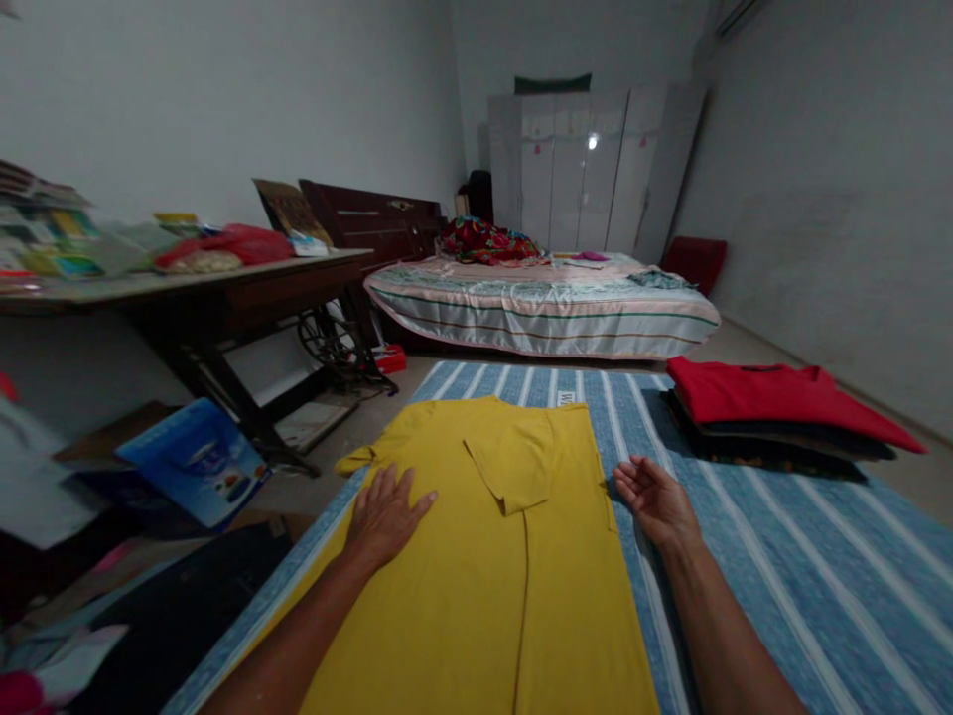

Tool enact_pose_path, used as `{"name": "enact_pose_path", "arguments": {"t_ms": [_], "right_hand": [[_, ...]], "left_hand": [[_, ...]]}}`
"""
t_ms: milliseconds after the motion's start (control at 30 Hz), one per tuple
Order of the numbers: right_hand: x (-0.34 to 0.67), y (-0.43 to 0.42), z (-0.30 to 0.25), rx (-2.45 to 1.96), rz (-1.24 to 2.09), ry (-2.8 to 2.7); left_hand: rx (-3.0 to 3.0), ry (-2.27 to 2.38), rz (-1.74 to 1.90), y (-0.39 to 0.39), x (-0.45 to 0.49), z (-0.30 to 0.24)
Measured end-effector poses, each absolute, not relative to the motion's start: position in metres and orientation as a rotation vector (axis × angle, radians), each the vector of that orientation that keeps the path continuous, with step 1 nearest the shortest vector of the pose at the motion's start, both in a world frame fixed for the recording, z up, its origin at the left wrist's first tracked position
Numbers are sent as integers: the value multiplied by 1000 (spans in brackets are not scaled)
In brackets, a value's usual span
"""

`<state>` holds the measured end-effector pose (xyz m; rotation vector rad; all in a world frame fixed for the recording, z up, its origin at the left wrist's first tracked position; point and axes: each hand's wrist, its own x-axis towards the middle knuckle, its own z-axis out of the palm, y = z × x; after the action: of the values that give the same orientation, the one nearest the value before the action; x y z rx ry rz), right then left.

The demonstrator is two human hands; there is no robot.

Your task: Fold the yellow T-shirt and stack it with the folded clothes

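Observation:
A yellow T-shirt (483,556) lies spread on a blue striped sheet (781,556), its right side and sleeve folded in toward the middle. My left hand (385,511) rests flat on the shirt's left part, fingers stretched out. My right hand (655,497) hovers open, palm turned up, just off the shirt's right edge over the sheet. Neither hand holds anything.
A stack of folded clothes with a red shirt (774,397) on top sits at the right on the sheet. A mattress (543,308) lies beyond, wardrobes (588,169) behind it. A cluttered wooden table (194,288) and a blue box (198,472) stand at the left.

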<state>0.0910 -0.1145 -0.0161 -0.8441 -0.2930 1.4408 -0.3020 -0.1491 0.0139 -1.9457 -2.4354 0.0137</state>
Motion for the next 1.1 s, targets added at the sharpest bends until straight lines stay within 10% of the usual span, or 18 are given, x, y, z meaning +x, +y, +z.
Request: {"name": "enact_pose_path", "arguments": {"t_ms": [1100], "right_hand": [[90,-115,-21,-844,1456,-333]], "left_hand": [[-1987,-2366,-10,-153,-302,11]]}}
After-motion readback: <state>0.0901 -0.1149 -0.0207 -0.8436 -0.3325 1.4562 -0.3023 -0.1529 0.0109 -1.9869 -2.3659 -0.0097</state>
